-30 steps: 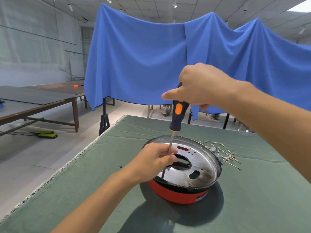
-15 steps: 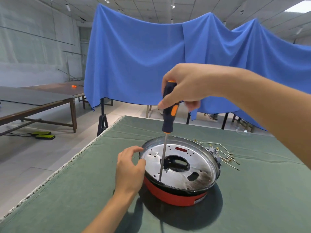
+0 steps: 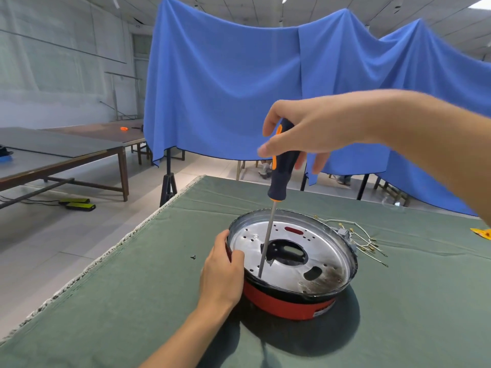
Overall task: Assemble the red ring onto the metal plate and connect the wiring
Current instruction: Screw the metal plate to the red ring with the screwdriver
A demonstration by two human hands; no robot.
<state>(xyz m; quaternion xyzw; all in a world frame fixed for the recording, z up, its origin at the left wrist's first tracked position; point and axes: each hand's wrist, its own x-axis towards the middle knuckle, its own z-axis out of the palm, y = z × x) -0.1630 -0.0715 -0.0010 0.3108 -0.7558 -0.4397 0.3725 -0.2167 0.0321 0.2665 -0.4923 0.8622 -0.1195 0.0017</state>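
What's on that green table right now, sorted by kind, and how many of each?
Screwdriver, held upright in the right hand: 1
Metal plate seated in the red ring, steadied by the left hand: 1 assembly
Wire bundle beside the plate: 1
Loose screw: 1
Yellow piece at the right edge: 1
Total: 5

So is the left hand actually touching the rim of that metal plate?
Touching. The head view shows the left hand curled over the metal plate at its near-left rim, thumb pressed on the edge.
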